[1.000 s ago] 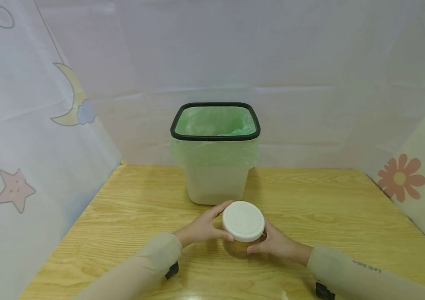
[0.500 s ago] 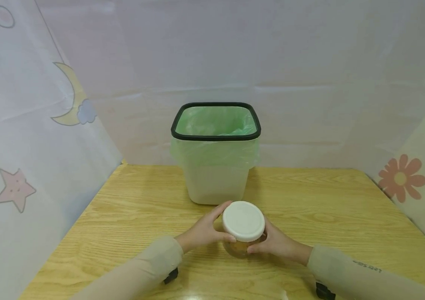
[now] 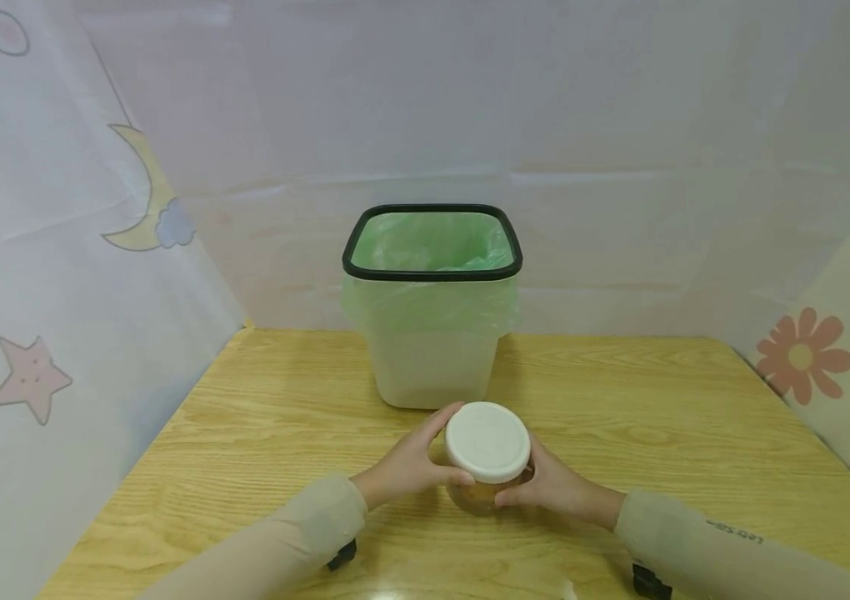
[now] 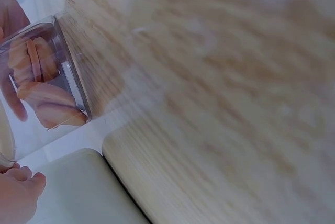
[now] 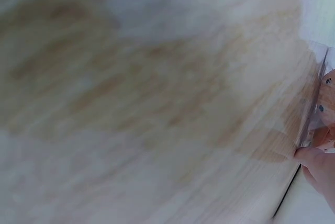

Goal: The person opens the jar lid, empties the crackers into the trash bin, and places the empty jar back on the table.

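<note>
A clear jar (image 3: 474, 497) stands on the table in front of me, with a wide white screw lid (image 3: 488, 442) on top. My left hand (image 3: 408, 463) grips the lid from the left, thumb at its near edge and fingers at its far side. Lower down, my right hand (image 3: 554, 483) holds the jar's body from the right, its thumb on the front. Through the clear wall in the left wrist view, several orange-brown pieces (image 4: 44, 96) show inside. Most of the right fingers are hidden behind the jar in the head view.
Just behind the jar is a white bin (image 3: 432, 367) with a black rim (image 3: 432, 276) and a green plastic liner (image 3: 425, 242). Everything stands on a wood-grain table (image 3: 635, 417). Printed cloth (image 3: 605, 250) hangs around its back and sides.
My left thumb has shifted slightly to the right along the lid's near edge. The jar and my right hand have stayed in place.
</note>
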`<control>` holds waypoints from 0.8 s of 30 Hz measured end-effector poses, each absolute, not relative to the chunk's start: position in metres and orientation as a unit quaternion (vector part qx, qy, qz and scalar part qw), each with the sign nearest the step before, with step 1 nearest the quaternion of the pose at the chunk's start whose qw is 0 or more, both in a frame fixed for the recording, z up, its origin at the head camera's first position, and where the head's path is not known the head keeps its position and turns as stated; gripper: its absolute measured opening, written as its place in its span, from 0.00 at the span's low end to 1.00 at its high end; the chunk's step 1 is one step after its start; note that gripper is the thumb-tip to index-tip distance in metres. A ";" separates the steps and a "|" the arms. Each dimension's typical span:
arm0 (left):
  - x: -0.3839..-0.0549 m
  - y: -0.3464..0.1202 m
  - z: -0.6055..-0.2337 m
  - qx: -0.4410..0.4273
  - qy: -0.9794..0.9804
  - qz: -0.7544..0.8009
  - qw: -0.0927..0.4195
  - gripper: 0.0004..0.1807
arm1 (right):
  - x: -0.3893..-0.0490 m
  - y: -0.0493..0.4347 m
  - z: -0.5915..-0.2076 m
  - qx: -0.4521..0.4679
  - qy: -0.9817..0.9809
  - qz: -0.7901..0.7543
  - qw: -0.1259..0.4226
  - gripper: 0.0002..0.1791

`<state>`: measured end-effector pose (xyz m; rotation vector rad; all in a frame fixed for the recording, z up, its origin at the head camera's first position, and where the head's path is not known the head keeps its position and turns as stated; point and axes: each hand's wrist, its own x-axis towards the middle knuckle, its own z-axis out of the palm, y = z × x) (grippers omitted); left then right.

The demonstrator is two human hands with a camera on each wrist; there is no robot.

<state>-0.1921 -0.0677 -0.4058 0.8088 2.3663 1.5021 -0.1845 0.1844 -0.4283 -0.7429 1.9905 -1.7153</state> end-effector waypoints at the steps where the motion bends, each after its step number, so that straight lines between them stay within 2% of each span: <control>1: -0.192 -0.068 -0.405 0.273 0.808 0.510 0.112 0.52 | -0.184 0.184 -0.428 -0.265 0.713 -0.616 0.206 0.60; 9: -0.191 -0.067 -0.404 0.257 0.819 0.501 0.113 0.52 | -0.185 0.185 -0.430 -0.262 0.723 -0.608 0.198 0.60; 24: -0.195 -0.071 -0.392 0.287 0.820 0.475 0.138 0.58 | -0.185 0.185 -0.429 -0.261 0.727 -0.604 0.195 0.60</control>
